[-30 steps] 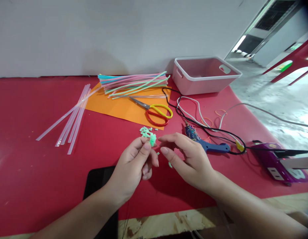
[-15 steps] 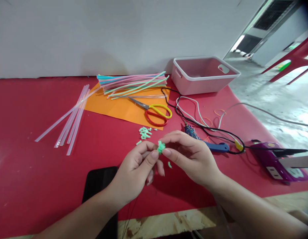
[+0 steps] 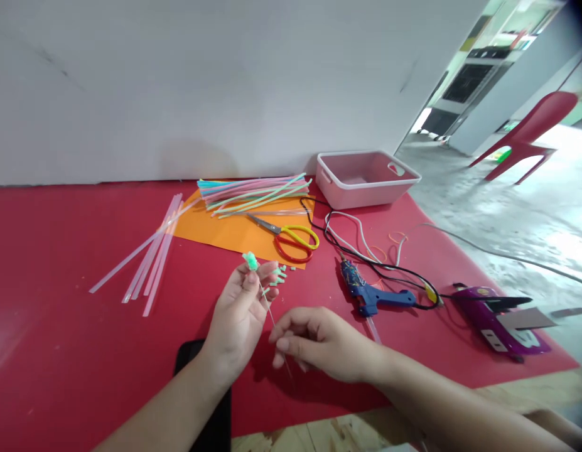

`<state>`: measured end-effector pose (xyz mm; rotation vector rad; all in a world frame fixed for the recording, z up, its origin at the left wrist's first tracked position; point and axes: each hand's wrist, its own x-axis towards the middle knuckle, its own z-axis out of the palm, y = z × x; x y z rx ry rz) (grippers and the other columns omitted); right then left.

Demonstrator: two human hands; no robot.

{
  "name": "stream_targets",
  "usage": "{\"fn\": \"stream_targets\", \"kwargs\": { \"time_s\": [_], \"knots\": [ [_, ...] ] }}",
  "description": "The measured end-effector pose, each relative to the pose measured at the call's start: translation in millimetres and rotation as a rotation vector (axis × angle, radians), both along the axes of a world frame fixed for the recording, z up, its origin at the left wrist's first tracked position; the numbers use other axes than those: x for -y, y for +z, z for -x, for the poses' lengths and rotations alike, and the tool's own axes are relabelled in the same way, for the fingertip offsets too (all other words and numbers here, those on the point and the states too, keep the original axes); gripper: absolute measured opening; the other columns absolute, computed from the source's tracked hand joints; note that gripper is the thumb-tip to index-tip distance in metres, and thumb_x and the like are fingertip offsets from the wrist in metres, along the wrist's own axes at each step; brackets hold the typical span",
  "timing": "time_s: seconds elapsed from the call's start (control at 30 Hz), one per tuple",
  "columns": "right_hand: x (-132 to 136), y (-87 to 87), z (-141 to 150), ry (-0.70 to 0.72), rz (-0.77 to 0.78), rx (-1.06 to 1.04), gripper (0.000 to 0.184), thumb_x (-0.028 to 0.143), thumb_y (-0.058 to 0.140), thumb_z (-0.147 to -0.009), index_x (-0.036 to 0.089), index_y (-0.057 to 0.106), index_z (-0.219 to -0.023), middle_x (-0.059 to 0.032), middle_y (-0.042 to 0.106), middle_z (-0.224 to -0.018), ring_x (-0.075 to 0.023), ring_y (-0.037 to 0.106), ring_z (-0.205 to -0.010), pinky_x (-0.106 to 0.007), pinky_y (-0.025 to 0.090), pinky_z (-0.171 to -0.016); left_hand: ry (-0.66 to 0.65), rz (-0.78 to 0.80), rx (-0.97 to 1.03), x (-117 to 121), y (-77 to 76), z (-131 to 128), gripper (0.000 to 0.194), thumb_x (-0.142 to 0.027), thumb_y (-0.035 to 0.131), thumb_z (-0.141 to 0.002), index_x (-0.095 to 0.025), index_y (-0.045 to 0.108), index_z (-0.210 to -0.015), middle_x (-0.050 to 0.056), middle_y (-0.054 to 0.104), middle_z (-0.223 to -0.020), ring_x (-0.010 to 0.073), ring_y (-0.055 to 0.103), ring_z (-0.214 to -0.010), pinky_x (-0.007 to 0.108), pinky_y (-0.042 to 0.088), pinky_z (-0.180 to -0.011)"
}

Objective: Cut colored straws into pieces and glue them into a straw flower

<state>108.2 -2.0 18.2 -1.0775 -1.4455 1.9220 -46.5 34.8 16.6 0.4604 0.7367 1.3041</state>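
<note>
My left hand (image 3: 238,311) is raised over the red table (image 3: 59,326) and pinches a small green cluster of straw pieces (image 3: 250,261) between thumb and fingertips. A thin thread (image 3: 272,317) runs down from that cluster to my right hand (image 3: 321,344), which is closed in a pinch on its lower end. Several loose green straw pieces (image 3: 279,276) lie on the table just beyond my left hand.
Orange paper (image 3: 225,229) carries coloured straws (image 3: 253,190) and red-and-yellow scissors (image 3: 291,240). Clear glue sticks (image 3: 149,257) lie to the left. A blue glue gun (image 3: 373,294), black and white cables (image 3: 366,248), a purple device (image 3: 495,317), a white bin (image 3: 366,179) and a black phone (image 3: 213,402) are nearby.
My left hand lifted the green cluster up and left. My right hand let go of the cluster, dropped lower and pinched the thread beneath it. The view tilted up.
</note>
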Motion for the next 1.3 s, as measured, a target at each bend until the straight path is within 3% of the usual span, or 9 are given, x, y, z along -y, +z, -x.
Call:
{"fn": "stream_targets", "kwargs": {
  "time_s": [0.13,0.3,0.37,0.43,0.53,0.73,0.97,1.1,1.3],
  "knots": [
    [-27,33.8,-13,-0.294,-0.142,-0.016,0.025,0.042,0.063,-0.084,0.018,0.059,-0.088,0.0003,0.068,-0.069,-0.0065,0.052,-0.045,-0.020,0.042,-0.043,-0.094,0.092,-0.050,1,1.9,-1,0.014,-0.028,0.056,-0.091,-0.020,0.058,-0.102,0.009,0.067,-0.119,0.0152,0.063,-0.099,0.026,0.050,-0.079],
    [-125,96.2,-76,-0.916,-0.933,0.199,0.010,0.030,0.053,-0.092,0.022,0.053,-0.098,-0.0021,0.070,-0.092,-0.0097,0.067,-0.069,-0.024,0.054,-0.063,-0.336,0.199,-0.156,5,-0.3,1,0.018,-0.023,0.058,-0.088,-0.017,0.054,-0.105,0.011,0.068,-0.112,0.0156,0.066,-0.083,0.027,0.049,-0.070],
    [-172,108.9,-108,-1.027,-1.043,0.492,0.018,0.027,0.037,-0.099,0.022,0.047,-0.113,-0.0053,0.068,-0.107,-0.0104,0.069,-0.085,-0.023,0.054,-0.071,-0.370,0.213,-0.175,6,-0.3,1,0.016,-0.022,0.057,-0.088,-0.016,0.054,-0.102,0.010,0.069,-0.103,0.0138,0.065,-0.075,0.026,0.047,-0.066],
    [-211,110.3,-138,-0.975,-0.947,1.013,0.028,0.021,0.025,-0.101,0.022,0.042,-0.124,-0.0067,0.064,-0.119,-0.0102,0.066,-0.099,-0.023,0.053,-0.079,-0.388,0.235,-0.184,7,0.3,2,0.014,-0.022,0.056,-0.088,-0.015,0.054,-0.100,0.008,0.069,-0.096,0.0123,0.063,-0.070,0.025,0.046,-0.064],
    [-247,96.0,-168,-0.867,-0.812,1.227,0.023,0.026,0.043,-0.098,0.017,0.056,-0.115,-0.0086,0.066,-0.111,-0.0208,0.063,-0.105,-0.035,0.052,-0.088,-0.382,0.276,-0.195,6,1.0,2,0.012,-0.023,0.056,-0.088,-0.015,0.054,-0.097,0.005,0.068,-0.088,0.0101,0.061,-0.064,0.024,0.045,-0.061],
    [-280,60.1,-187,-0.651,-0.558,1.454,0.035,0.035,0.058,-0.093,0.017,0.056,-0.123,-0.0089,0.059,-0.123,-0.0215,0.061,-0.104,-0.043,0.053,-0.087,-0.355,0.329,-0.194,3,-4.3,1,0.014,-0.024,0.061,-0.083,-0.016,0.055,-0.093,0.002,0.065,-0.076,0.0088,0.057,-0.058,0.022,0.041,-0.056],
    [-307,57.1,-200,-0.512,-0.339,1.534,0.035,0.035,0.059,-0.092,0.014,0.058,-0.120,-0.0106,0.060,-0.121,-0.0215,0.062,-0.102,-0.041,0.054,-0.086,-0.354,0.321,-0.188,2,-11.6,-1,0.026,-0.032,0.073,-0.072,-0.017,0.058,-0.088,0.002,0.065,-0.072,0.0086,0.055,-0.056,0.022,0.038,-0.055],
    [-309,56.8,-203,-0.512,-0.379,1.561,0.036,0.034,0.060,-0.091,0.013,0.057,-0.121,-0.0111,0.060,-0.121,-0.0218,0.062,-0.103,-0.041,0.053,-0.087,-0.360,0.316,-0.186,2,-11.4,-1,0.024,-0.031,0.073,-0.072,-0.017,0.059,-0.085,0.001,0.064,-0.070,0.0084,0.054,-0.055,0.022,0.037,-0.055],
    [-302,48.2,-194,-0.554,-0.673,1.395,0.036,0.034,0.058,-0.092,0.016,0.056,-0.123,-0.0091,0.059,-0.123,-0.0216,0.061,-0.104,-0.043,0.054,-0.087,-0.379,0.316,-0.186,2,-11.6,0,0.023,-0.032,0.073,-0.073,-0.017,0.059,-0.083,0.002,0.064,-0.071,0.0083,0.054,-0.056,0.022,0.037,-0.056]
  ]
}}
